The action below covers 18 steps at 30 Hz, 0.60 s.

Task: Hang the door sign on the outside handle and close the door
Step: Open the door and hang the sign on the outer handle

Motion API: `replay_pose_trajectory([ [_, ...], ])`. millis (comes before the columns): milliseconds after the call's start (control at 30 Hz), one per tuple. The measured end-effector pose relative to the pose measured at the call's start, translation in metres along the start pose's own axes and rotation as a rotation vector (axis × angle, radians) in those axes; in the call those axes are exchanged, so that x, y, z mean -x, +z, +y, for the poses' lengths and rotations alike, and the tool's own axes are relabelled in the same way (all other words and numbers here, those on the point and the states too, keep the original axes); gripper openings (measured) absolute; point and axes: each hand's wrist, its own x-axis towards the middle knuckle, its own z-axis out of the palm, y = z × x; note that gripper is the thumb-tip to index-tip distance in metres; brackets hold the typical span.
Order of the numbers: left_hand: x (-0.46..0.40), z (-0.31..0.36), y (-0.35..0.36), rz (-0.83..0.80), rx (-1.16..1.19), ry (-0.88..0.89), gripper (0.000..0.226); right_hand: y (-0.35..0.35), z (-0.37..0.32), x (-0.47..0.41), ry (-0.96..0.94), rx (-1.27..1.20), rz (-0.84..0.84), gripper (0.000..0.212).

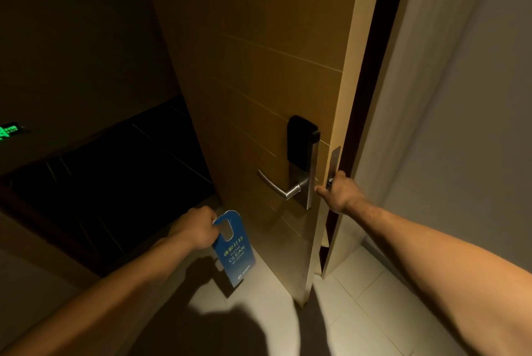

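Observation:
A wooden door (pixel 259 67) stands open, its outer face turned toward me. On that face sits a silver lever handle (pixel 276 184) under a black lock plate (pixel 300 139). My left hand (pixel 195 229) holds a blue door sign (pixel 234 249) by its top, next to its hanging hole; the sign reads "PLEASE CLEAN" and hangs lower left of the handle, apart from it. My right hand (pixel 339 191) grips the door's edge at latch height, fingers wrapped around to the hidden inner side.
The door frame and a pale wall (pixel 446 125) are on the right. A dark corridor with black floor (pixel 115 183) lies to the left, with a green glowing exit sign (pixel 10 131) low on its wall. Pale floor tiles (pixel 359 298) lie underfoot.

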Motion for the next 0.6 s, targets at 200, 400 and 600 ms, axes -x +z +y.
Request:
replay_pose_trajectory([
  [200, -0.009, 0.000, 0.005, -0.005, -0.034, -0.008, 0.019, -0.003, 0.005, -0.003, -0.003, -0.060, -0.008, 0.055],
  [400, -0.011, 0.002, 0.008, -0.002, -0.048, -0.007, 0.014, -0.004, 0.009, -0.008, 0.009, -0.063, -0.027, 0.056],
  [600, -0.012, 0.001, 0.012, -0.005, -0.045, 0.015, 0.014, -0.005, 0.014, -0.013, 0.022, -0.064, -0.034, 0.062],
])
